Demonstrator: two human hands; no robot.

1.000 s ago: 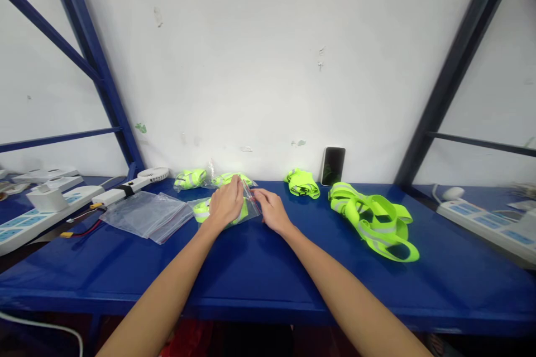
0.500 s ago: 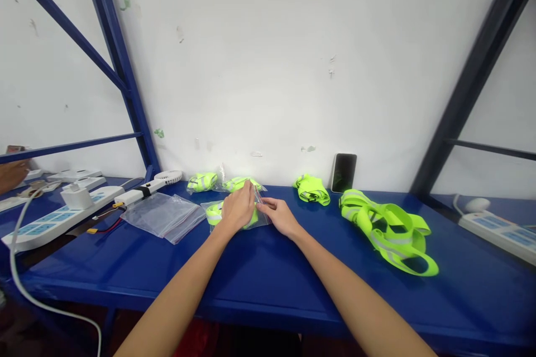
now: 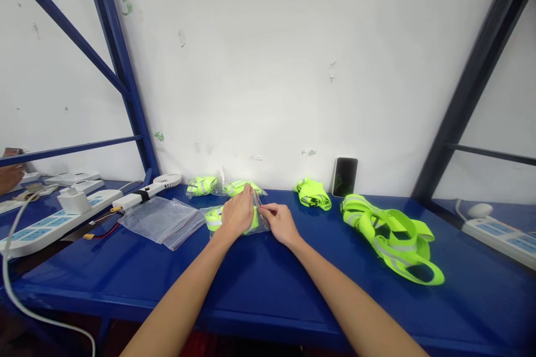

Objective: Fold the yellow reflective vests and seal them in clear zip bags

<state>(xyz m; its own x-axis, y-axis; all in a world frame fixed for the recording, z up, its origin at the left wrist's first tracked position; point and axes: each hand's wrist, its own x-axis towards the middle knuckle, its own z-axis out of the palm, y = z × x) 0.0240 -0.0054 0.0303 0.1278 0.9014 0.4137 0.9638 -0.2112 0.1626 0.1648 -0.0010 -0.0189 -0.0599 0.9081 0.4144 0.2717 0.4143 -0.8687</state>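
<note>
The person's forearms reach in from the near edge of the blue metal surface [image 3: 167, 312], and both hands meet just ahead of centre. The left hand [image 3: 238, 213] lies over a clear zip bag [image 3: 262, 225] holding a folded neon-yellow reflective band [image 3: 214, 218], its fingers rising to the bag's red-lined zip edge [image 3: 256, 203]. The right hand [image 3: 280, 225] sits just beside it, with thumb and fingertips [image 3: 262, 209] pinching that same edge. The hands are close together and both clamped on the bag, with only the zip edge between them.

The bag lies flat, directly ahead of the person, with its long axis roughly crosswise. Its zip edge runs away from the person on the right side, nearer the right hand. Open blue surface stretches toward the person and to the right.

To the left lies a stack of clear zip bags [image 3: 161, 222]. Beyond the hands sit two bagged yellow bundles [image 3: 201, 185] [image 3: 238, 186] against the wall, then a loose bundle [image 3: 312, 194]. A heap of reflective straps [image 3: 389, 237] lies right, and a phone [image 3: 345, 177] leans on the wall. Another person's hand [image 3: 10, 177] shows far left.
</note>
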